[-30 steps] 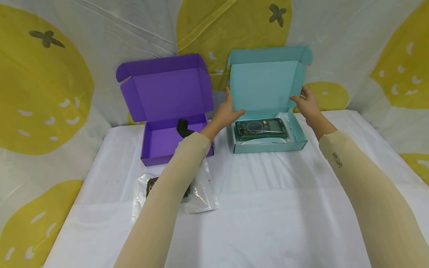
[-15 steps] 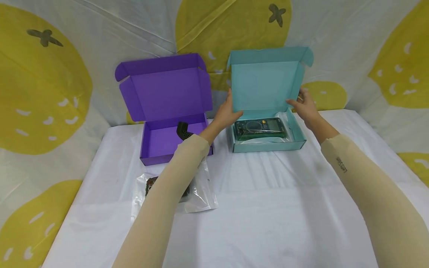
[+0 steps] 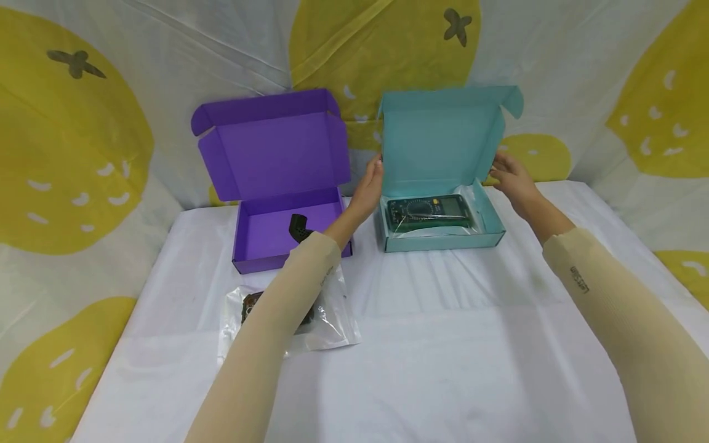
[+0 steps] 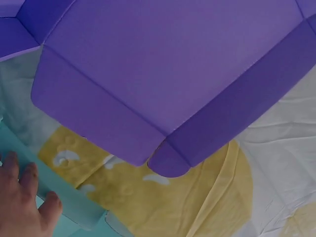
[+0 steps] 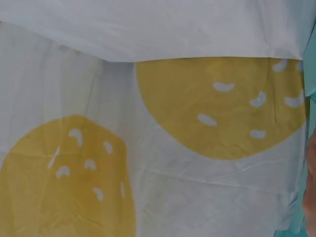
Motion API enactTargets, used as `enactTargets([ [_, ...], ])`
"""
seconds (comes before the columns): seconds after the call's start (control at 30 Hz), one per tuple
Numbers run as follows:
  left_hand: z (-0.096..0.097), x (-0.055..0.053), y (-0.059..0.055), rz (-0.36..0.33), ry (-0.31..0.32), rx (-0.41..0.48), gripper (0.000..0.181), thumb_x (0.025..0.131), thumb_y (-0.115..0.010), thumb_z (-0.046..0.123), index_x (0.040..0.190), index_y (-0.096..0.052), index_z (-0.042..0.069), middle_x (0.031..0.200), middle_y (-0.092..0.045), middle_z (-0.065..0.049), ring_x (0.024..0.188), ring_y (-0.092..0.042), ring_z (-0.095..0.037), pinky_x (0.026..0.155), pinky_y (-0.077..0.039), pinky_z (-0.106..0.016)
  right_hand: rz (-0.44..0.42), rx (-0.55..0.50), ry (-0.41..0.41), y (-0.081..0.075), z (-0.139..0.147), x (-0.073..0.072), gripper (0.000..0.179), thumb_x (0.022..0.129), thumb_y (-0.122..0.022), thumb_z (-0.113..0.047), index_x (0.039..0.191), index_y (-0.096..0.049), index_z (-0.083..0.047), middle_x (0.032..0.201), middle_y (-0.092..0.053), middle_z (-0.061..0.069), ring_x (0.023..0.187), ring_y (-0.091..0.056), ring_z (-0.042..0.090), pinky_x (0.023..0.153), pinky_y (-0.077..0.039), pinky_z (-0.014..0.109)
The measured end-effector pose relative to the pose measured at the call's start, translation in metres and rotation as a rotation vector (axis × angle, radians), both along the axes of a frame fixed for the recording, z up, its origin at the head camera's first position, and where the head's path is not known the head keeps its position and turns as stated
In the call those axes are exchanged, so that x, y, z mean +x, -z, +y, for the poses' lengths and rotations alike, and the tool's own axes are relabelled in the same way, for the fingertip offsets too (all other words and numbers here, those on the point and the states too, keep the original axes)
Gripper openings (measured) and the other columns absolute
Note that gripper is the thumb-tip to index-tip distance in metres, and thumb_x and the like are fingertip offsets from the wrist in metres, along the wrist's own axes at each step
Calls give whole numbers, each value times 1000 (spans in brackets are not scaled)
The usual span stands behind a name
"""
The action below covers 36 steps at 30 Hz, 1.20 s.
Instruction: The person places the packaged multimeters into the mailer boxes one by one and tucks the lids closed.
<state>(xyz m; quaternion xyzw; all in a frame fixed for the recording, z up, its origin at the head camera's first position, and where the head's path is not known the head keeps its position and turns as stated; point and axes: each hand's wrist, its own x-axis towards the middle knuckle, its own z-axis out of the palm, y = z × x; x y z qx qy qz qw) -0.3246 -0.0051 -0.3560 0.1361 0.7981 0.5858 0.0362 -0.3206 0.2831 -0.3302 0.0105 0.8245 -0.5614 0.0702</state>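
Note:
A teal cardboard box stands with its lid raised and leaning a little forward. Inside it lies a dark multimeter in clear plastic wrap. My left hand is at the lid's left edge, and in the left wrist view its fingers lie spread against a teal side flap. Along the lid's right edge is my right hand, its fingertips partly behind the cardboard. Only a sliver of the right hand shows at the border of the right wrist view, next to the teal lid.
Left of the teal box stands an open purple box with a black angled piece in it. Before it, partly under my left sleeve, lies a clear plastic bag with a dark item. A patterned cloth hangs behind the white-covered table.
The teal lid has tipped slightly forward. My left thumb has drawn back from over the box, and my right thumb has come off the lid's inner side. The multimeter and purple box stay put.

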Motion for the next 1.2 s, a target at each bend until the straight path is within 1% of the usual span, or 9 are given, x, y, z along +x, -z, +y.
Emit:
enactTargets([
  [0.1,1,2,0,-37,-39,79,58,98,-8,46,146,-15,15,151,-19,-4,138,-20,-21,111,-20,-37,6,-27,-12,4,4,4,52,99,-24,-19,147,-6,-15,154,-7,5,139,-11,29,112,-11,47],
  [0.23,0,1,0,-62,-30,212,60,98,-5,45,145,-20,12,148,-25,-8,135,-26,-25,109,-24,-43,2,-71,-40,5,8,6,51,98,-21,-15,147,-8,-14,154,-9,3,139,-12,28,113,-9,45],
  [0.37,-3,-1,2,-134,-56,319,65,96,-4,50,141,-32,12,145,-33,-8,132,-32,-26,106,-28,-45,-44,-162,-70,3,14,7,50,98,-20,-12,147,-8,-11,154,-8,3,140,-9,28,114,-5,41],
  [0.53,-8,-2,6,-209,-122,362,71,94,-6,55,133,-45,11,138,-44,-6,127,-41,-25,103,-34,-41,-135,-285,-48,1,21,11,49,98,-17,-15,146,-11,-9,153,-11,2,140,-8,25,114,-2,34],
  [0.7,-11,-1,8,-245,-124,382,72,93,-10,58,128,-50,9,135,-47,-6,126,-43,-25,102,-35,-40,-181,-274,-81,2,30,14,50,100,-15,-27,146,-10,-9,153,-12,2,140,-7,25,114,-3,36],
  [0.83,-10,-1,8,-263,-109,400,69,94,-15,57,130,-48,8,137,-45,-7,127,-41,-25,104,-34,-35,-209,-299,-86,1,34,14,54,99,-16,-35,146,-10,-9,153,-11,3,140,-7,25,114,-4,35],
  [0.97,-7,0,5,-277,-101,428,65,95,-21,54,134,-41,6,139,-41,-10,129,-38,-27,106,-33,-31,-225,-379,-84,-1,35,14,53,100,-14,-31,146,-9,-7,154,-9,5,141,-6,24,114,-2,33],
  [1.07,-4,1,3,-288,-102,440,64,95,-25,53,135,-39,6,139,-39,-10,130,-36,-28,106,-33,-31,-225,-404,-80,-2,34,14,52,99,-12,-28,146,-9,-6,153,-8,6,141,-6,24,114,-2,33],
  [1.2,-5,1,3,-316,-98,451,64,94,-27,55,135,-40,8,139,-39,-9,130,-37,-29,105,-34,-32,-233,-434,-48,-2,33,15,52,99,-16,-28,145,-11,-5,153,-10,6,140,-9,24,113,-2,33],
])
